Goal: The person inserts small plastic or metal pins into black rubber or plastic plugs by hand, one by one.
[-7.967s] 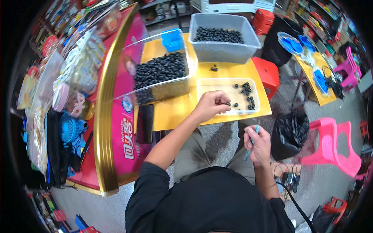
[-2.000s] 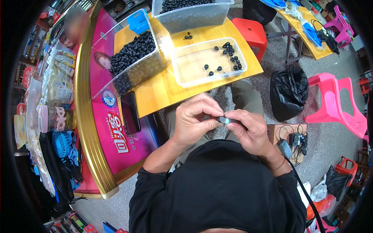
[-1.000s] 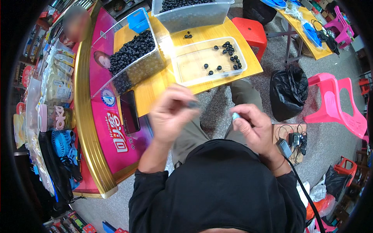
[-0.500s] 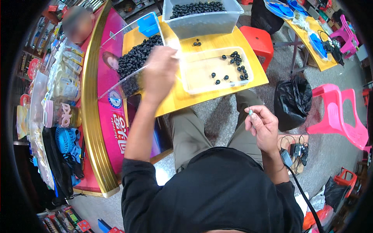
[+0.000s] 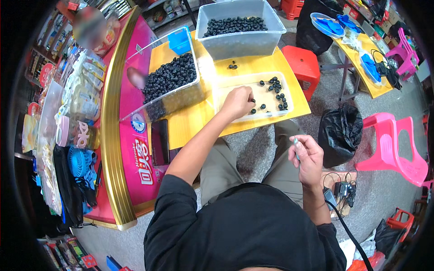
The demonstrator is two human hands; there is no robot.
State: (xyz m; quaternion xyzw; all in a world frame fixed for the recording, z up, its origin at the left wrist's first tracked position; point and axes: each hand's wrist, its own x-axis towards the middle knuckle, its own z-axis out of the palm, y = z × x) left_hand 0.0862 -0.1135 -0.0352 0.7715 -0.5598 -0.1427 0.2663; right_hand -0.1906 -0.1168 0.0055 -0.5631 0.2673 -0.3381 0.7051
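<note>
The left hand [image 5: 238, 102] is reached into the shallow clear tray [image 5: 226, 92] on the yellow counter [image 5: 190, 122], its fingers curled narrowly over the small dark round pieces [image 5: 276, 94] lying there; whether one is already pinched cannot be told. The right hand [image 5: 306, 154] is held back above the lap, closed around a thin light-coloured tool [image 5: 296, 147] that stands upright between thumb and fingers.

Judged from the amounts, the work appears to be well short of its end. Only a scattered handful of dark pieces is seen in the shallow tray, mostly toward its right half, with a few near the left hand. Far larger stocks are kept in two other containers: a clear rectangular bin [image 5: 181, 97] at the left, tilted against the pink and gold display stand [image 5: 131, 149] and heaped with dark pieces, and a deep grey tub [image 5: 242, 38] at the far edge of the counter, its bottom covered by a layer of them. A few loose pieces [image 5: 233, 66] are left on the counter between the tub and the tray. A small blue box [image 5: 180, 41] is set at the far end of the clear bin.
</note>
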